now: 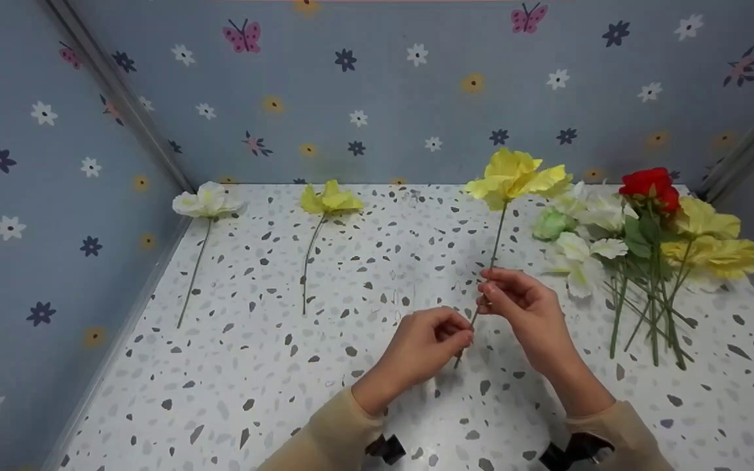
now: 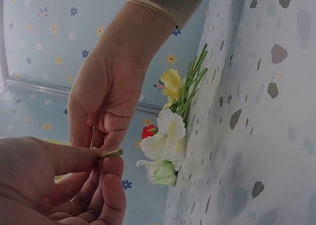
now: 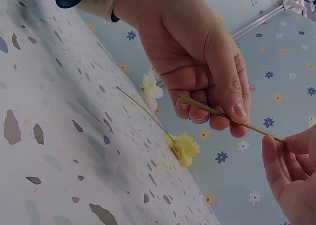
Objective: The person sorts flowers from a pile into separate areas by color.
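Observation:
Both hands hold one yellow artificial flower (image 1: 508, 178) by its thin green stem, its bloom up and away from me. Thumb and fingers of my left hand (image 1: 424, 345) pinch the stem near its lower end. Higher up, my right hand (image 1: 526, 315) pinches the same stem between thumb and fingertips. In the right wrist view, the cut end of the stem (image 3: 197, 104) sticks out past the left hand (image 3: 207, 71). The left wrist view shows that stem tip (image 2: 111, 154) between the left thumb and fingers; the bloom is mostly hidden there.
A white flower (image 1: 208, 201) and another yellow flower (image 1: 330, 199) lie apart on the speckled tabletop (image 1: 239, 379) at the left. On the right lies a pile with a red rose (image 1: 650, 187), white flowers (image 1: 576, 258) and yellow flowers (image 1: 711, 255). Patterned panels (image 1: 390, 91) wall the table's back and sides.

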